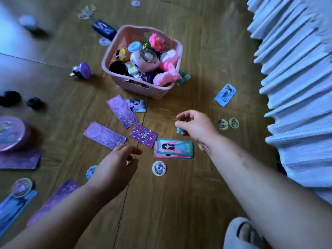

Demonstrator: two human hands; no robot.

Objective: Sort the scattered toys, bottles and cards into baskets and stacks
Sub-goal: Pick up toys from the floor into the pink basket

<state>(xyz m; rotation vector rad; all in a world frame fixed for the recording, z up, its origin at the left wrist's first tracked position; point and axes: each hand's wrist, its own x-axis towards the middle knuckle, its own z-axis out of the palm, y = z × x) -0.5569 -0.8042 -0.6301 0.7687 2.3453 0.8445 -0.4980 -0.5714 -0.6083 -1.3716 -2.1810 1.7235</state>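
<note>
A pink basket (115,51) full of plush toys and small bottles stands on the wooden floor. In front of it lie long purple cards (122,111), a small purple card (143,135) and a short stack of cards (173,148) topped by a teal one. My right hand (195,125) hovers above that stack and pinches a small blue object (179,130). My left hand (115,168) hangs over the floor near the small purple card, fingers loosely curled, holding nothing. Round discs (159,168) lie scattered about.
A white pleated bed skirt (296,87) runs down the right side. A blue card (225,94) and two round discs (228,124) lie near it. A round purple tin (10,133), dark pompoms (9,98) and a purple toy (81,71) sit left. A slipper (240,232) shows at the bottom.
</note>
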